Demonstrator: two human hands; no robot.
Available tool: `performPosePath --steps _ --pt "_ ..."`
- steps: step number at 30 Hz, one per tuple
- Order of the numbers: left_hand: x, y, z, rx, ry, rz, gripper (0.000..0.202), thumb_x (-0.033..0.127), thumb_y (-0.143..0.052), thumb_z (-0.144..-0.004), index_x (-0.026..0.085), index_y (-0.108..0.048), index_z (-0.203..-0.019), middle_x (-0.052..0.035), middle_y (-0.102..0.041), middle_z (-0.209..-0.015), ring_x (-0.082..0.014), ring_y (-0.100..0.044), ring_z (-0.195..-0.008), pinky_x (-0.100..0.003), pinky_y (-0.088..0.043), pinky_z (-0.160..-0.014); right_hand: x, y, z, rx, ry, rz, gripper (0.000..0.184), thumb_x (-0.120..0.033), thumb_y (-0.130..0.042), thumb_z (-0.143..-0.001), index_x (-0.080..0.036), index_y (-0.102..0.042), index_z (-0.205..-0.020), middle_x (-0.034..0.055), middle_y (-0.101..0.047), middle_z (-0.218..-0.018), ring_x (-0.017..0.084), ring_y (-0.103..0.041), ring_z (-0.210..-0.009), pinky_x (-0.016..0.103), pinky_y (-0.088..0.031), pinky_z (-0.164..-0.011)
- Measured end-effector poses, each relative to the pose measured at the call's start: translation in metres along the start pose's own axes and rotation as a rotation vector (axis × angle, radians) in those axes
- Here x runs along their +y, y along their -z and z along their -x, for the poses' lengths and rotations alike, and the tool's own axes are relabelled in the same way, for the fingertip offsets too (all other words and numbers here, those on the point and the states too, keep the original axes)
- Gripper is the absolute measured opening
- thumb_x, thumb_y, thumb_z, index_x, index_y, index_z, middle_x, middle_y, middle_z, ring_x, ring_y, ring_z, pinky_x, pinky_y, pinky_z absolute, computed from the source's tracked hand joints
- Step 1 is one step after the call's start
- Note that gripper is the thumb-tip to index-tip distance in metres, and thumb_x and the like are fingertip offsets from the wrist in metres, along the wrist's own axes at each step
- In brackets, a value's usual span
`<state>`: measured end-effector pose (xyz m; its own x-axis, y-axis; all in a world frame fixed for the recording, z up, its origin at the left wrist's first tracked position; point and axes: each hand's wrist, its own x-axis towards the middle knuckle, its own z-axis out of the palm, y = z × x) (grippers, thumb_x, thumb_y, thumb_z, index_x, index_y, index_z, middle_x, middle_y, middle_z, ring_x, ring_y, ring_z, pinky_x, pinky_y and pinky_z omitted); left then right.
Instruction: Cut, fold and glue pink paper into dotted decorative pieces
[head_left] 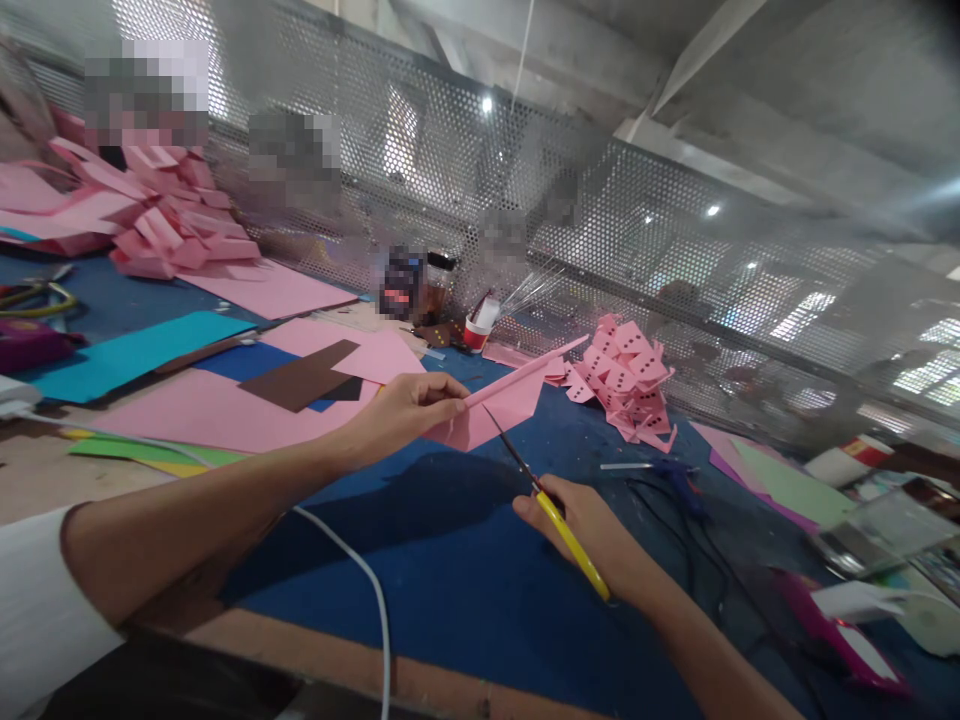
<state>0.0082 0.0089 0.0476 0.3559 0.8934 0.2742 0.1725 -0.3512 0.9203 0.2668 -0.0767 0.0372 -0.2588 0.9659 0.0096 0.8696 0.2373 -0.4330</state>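
Note:
Between thumb and fingers, my left hand (424,408) pinches a sheet of pink paper (517,395) that has a fold along its upper edge. My right hand (577,520) is closed on a pair of scissors (574,550) with yellow handles. Their dark blades point up and left, with the tip at the paper's folded edge near my left fingers. Whether the blades have cut into the paper I cannot tell. The paper is held above the blue table surface (465,580) and casts a shadow there.
A heap of pink paper pieces with dark dots (622,375) lies behind the scissors. More pink strips (184,215) pile up at far left. Coloured sheets (300,375) spread on the left. A glue gun (679,485) lies right; a white cable (367,575) crosses the front edge. Perforated metal panel (450,150) behind.

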Motion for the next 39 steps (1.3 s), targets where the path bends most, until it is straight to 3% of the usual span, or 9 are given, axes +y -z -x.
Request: performPosePath --steps 17,39 --pt "-0.0067 0.0001 -0.0021 0.011 -0.032 -0.012 0.02 0.036 -0.06 -0.084 0.021 -0.07 -0.093 -0.0003 -0.064 -0.076 -0.0127 -0.052 -0.066 -0.023 -0.037 -0.056 0.0007 -0.0006 0.0004 -0.005 -0.033 0.002 0.051 -0.067 -0.043 -0.09 -0.02 -0.045 -0.069 -0.0036 -0.048 -0.061 0.011 -0.04 -0.056 0.024 -0.023 -0.051" --pt "-0.005 0.0008 -0.0015 -0.005 -0.024 -0.004 0.022 0.036 -0.06 -0.085 0.018 -0.069 -0.095 0.0008 -0.06 -0.072 -0.0101 -0.046 -0.06 -0.021 -0.032 -0.051 0.0024 -0.0035 0.0001 0.015 -0.02 0.015 0.047 -0.062 -0.045 -0.091 -0.02 -0.047 -0.07 -0.0033 -0.05 -0.061 0.01 -0.041 -0.054 0.024 -0.024 -0.051"
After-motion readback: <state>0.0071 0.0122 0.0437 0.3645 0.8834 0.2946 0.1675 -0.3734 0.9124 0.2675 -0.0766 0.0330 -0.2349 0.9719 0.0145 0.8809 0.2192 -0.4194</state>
